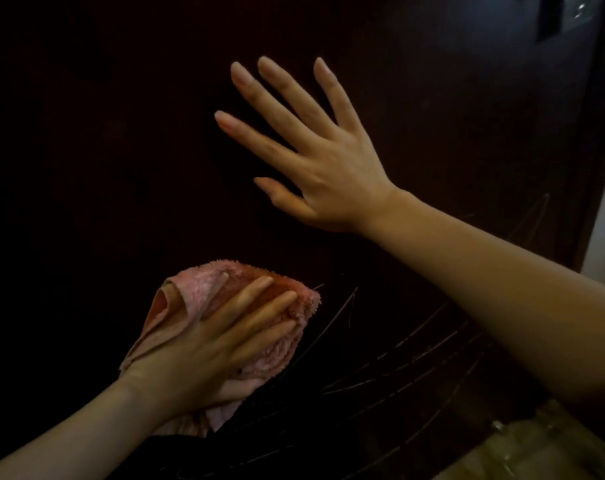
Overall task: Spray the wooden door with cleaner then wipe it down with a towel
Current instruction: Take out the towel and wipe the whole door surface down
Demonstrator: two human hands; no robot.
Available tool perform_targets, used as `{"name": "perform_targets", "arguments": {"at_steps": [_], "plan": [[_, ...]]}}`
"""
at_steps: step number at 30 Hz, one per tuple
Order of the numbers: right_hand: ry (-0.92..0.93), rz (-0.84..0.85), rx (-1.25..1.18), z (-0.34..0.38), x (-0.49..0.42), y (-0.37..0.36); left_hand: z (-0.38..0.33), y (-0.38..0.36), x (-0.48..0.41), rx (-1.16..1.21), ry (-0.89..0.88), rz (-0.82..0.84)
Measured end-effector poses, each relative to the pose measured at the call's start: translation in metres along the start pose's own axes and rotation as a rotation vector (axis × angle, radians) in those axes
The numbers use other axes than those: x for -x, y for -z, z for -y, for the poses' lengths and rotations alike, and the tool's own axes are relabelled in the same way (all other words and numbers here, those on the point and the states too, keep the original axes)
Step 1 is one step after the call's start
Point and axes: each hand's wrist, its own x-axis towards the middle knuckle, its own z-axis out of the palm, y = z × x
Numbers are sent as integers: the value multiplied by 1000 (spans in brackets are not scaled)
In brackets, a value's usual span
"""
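Two hands are on the dark wooden door (103,150). The left hand (204,344) lies low on the panel with its fingers straight across a bunched pink towel (245,278), pressing it flat to the wood. The right hand (322,168) is higher up, spread wide and empty, palm toward the door as if bracing it. No cleaner bottle is in view, so I judge this to be the wiping stage. The towel is pinned rather than gripped, so a fast stroke could slide the hand off it or let the loose folds trail. Pale scratches (415,358) cross the lower right of the panel and the pile might snag there. If the bracing hand eases, the door may swing away under the push
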Motion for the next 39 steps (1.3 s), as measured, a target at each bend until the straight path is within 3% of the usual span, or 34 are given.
{"name": "perform_targets", "arguments": {"at_steps": [8,11,16,22,27,39], "plan": [[-198,-20,-12,-3,19,-2,-29,-16,-23,53,28,-28],[-276,-5,-46,-6,25,0,-44,-22,-41,96,-1,43],[-267,20,-57,-9,25,1,-27,-15,-46,-32,-54,18],[-291,61,-37,-18,25,9,5,6,-51,113,65,23],[-306,92,-81,-29,27,10,-12,1,-64,35,75,8],[-224,159,-47,-77,59,18,-43,-15,-94,156,72,2]]}}
